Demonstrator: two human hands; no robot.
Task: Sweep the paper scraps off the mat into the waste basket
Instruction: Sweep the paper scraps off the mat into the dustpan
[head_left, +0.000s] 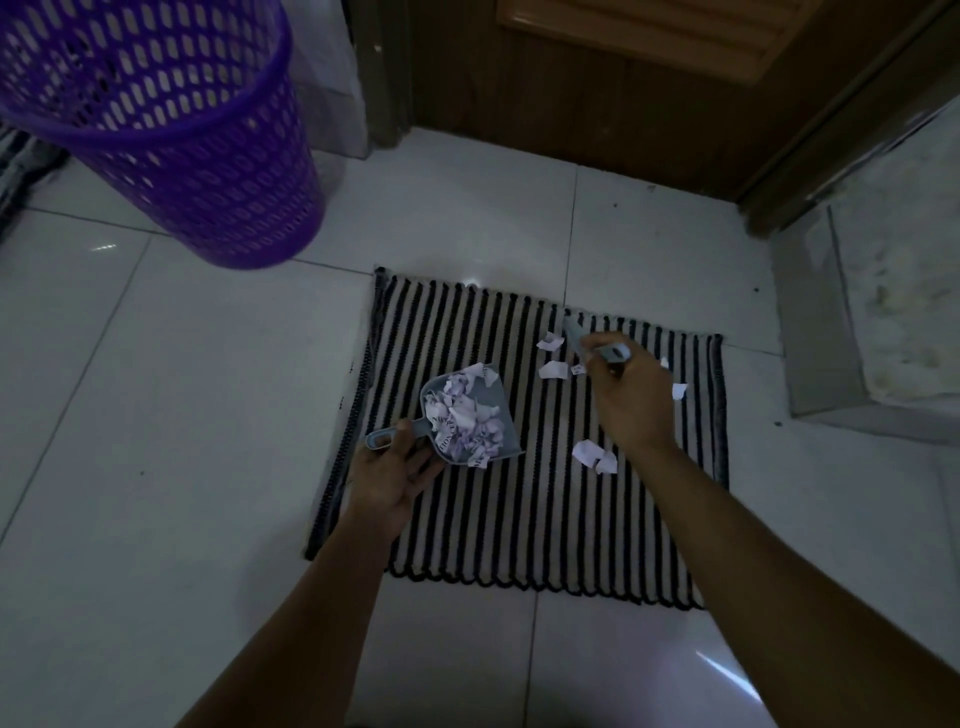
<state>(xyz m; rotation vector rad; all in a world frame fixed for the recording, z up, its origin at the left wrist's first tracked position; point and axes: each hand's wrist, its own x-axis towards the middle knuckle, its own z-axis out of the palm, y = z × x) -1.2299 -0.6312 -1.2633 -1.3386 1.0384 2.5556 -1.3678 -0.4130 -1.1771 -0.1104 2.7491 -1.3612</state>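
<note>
The grey dustpan (506, 421) is resting over the left part of the striped mat (545, 519) and is carrying a heap of crumpled paper scraps (465, 423). The left hand (395, 470) is gripping its handle, fingers (423, 470) curled beneath it. The right hand (631, 400) is holding a small brush (597, 351) in a closed grip, with the brush pointing away toward the mat's far edge. Loose scraps (595, 455) are lying on the mat around that hand: several beside the brush, a pair near the wrist. The purple mesh waste basket (171, 140) is standing on the white tiled floor (156, 467) at far left, well apart from the mat — contents cannot be told. A wooden door (623, 104) is bounding the far side, and a stone step (883, 312) the right
</note>
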